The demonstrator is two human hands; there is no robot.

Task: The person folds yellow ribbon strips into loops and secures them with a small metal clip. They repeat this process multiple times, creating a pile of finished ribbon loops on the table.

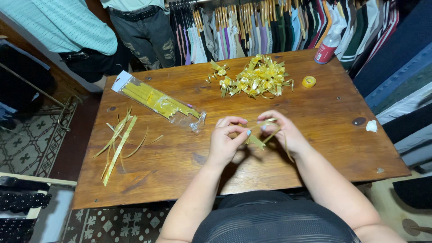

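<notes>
While my left hand and right hand pinch the gold ribbon strip between them above the bench, a loosened fingertip could let its folds spring open.

We look steeply down from the wearer's head at the brown wooden table, close above its near edge; our single view faces the far edge, where hung clothes line up.
</notes>
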